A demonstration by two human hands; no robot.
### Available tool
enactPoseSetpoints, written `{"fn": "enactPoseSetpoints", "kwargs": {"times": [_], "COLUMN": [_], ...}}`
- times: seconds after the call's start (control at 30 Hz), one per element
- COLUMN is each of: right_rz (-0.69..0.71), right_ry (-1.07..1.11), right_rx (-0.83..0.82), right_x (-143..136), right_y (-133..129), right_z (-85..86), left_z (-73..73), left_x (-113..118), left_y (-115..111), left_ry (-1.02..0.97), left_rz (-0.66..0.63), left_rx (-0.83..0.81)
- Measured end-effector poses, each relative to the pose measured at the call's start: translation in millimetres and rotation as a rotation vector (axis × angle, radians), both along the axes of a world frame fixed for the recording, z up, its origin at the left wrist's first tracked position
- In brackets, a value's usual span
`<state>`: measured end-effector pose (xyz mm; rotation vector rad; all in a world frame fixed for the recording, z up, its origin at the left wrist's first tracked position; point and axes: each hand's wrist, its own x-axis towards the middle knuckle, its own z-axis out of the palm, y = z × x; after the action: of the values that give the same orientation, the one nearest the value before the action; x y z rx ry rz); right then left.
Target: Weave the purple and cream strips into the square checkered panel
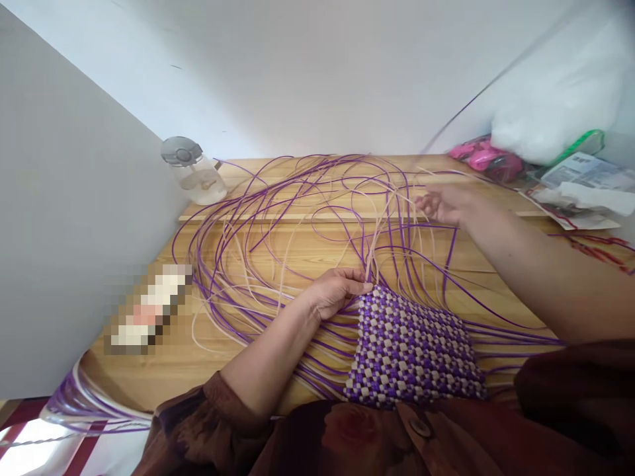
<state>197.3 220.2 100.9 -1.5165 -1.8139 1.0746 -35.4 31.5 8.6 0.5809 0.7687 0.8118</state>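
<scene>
On the wooden table [278, 254], the left hand [337, 291] pinches the purple-and-cream checkered woven panel's [411, 347] edge; the blurred right hand [444, 203] grips loose purple plastic strands [297, 192].

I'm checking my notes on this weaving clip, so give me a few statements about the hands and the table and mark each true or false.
1. The left hand pinches strands at the top edge of the purple and cream woven panel. True.
2. The right hand rests flat on the woven panel. False: it is stretched out beyond it, among the loose strands.
3. The loose strands are green. False: they are purple and cream.
4. A clear bottle stands at the far left of the wooden table. True.
</scene>
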Motion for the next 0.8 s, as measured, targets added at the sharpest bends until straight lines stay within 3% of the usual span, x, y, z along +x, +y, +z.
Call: {"fn": "enactPoseSetpoints", "kwargs": {"times": [0.1,0.2,0.27,0.37,0.47,0.57,0.7,0.8], "right_rz": [0.015,0.205,0.416,0.401,0.319,0.245,0.313,0.393], "right_ry": [-0.04,-0.11,-0.251,-0.424,-0.525,-0.471,-0.384,-0.341], "right_rx": [-0.153,-0.2,-0.066,0.139,0.307,0.404,0.367,0.202], "right_x": [-14.3,-36.2,-51.1,-66.5,-68.8,-64.2,-65.7,-72.7], "right_y": [-38.9,-87.1,-116.8,-147.1,-159.8,-164.1,-165.2,-163.6], "right_z": [-22.4,-29.7,-31.4,-34.1,-35.8,-34.5,-32.0,-31.3], "left_z": [-3.7,-7.1,-7.3,-4.8,-2.4,-1.7,-1.2,-1.2], "left_x": [-0.1,-0.2,0.2,1.1,1.5,1.5,1.7,2.4], "left_y": [0.3,0.8,0.9,0.5,-0.1,-0.5,-0.7,-1.0], "left_ry": [0.008,0.036,0.032,0.02,0.027,0.035,0.055,0.076], "left_rz": [-0.002,0.007,0.015,0.029,0.022,0.031,0.066,0.104], "left_rx": [-0.01,-0.008,0.012,0.058,0.078,0.081,0.096,0.095]}}
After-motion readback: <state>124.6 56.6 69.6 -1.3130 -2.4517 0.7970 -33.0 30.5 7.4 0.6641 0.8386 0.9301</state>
